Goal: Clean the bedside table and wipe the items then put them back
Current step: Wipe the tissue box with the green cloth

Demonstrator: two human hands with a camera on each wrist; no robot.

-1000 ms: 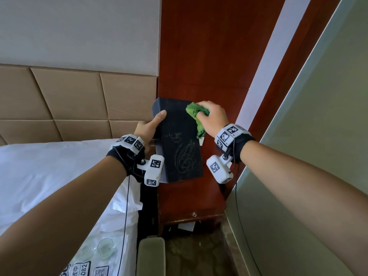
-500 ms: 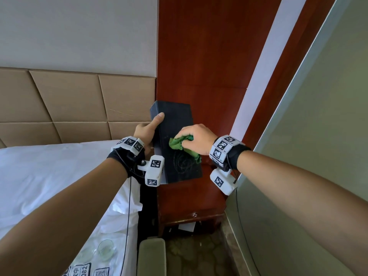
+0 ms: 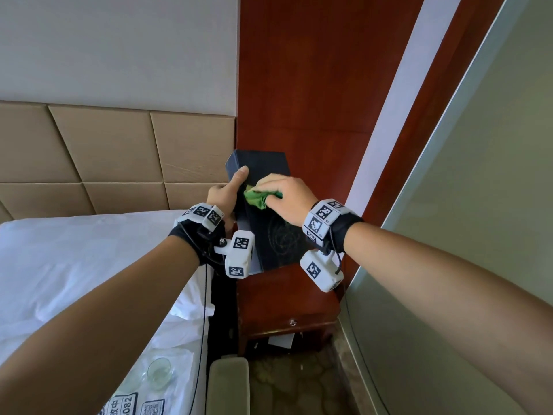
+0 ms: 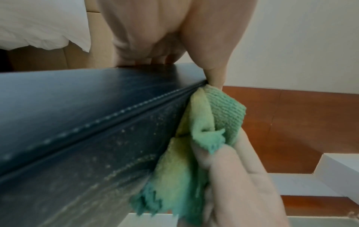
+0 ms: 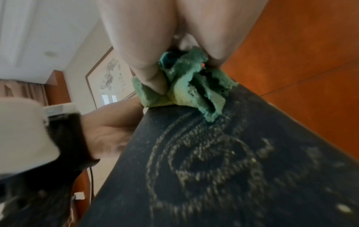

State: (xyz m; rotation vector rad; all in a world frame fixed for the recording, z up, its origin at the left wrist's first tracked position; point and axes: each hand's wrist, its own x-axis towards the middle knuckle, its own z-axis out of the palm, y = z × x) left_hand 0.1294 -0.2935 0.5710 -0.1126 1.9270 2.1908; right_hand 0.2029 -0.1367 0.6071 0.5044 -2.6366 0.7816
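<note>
A long black leather-look box (image 3: 269,229) with a faded gold emblem (image 5: 211,165) is held up over the red wooden bedside table (image 3: 287,298). My left hand (image 3: 227,193) grips its left side, thumb lying on the top face. My right hand (image 3: 284,196) pinches a crumpled green cloth (image 3: 257,197) and presses it on the box's top face near the left edge. In the left wrist view the cloth (image 4: 194,138) sits against the stitched edge of the box (image 4: 77,122). The right wrist view shows the cloth (image 5: 186,86) bunched under my fingers.
A bed with white sheets (image 3: 74,265) lies to the left, with a glass (image 3: 158,369) on it near the bottom. A padded beige headboard (image 3: 113,151) stands behind. A frosted glass wall (image 3: 463,235) closes in the right side. A grey-green chair back (image 3: 229,384) is below.
My right hand swept the cloth from the box's far right corner down to its middle, then back up and left next to my left thumb. The left hand kept its grip.
</note>
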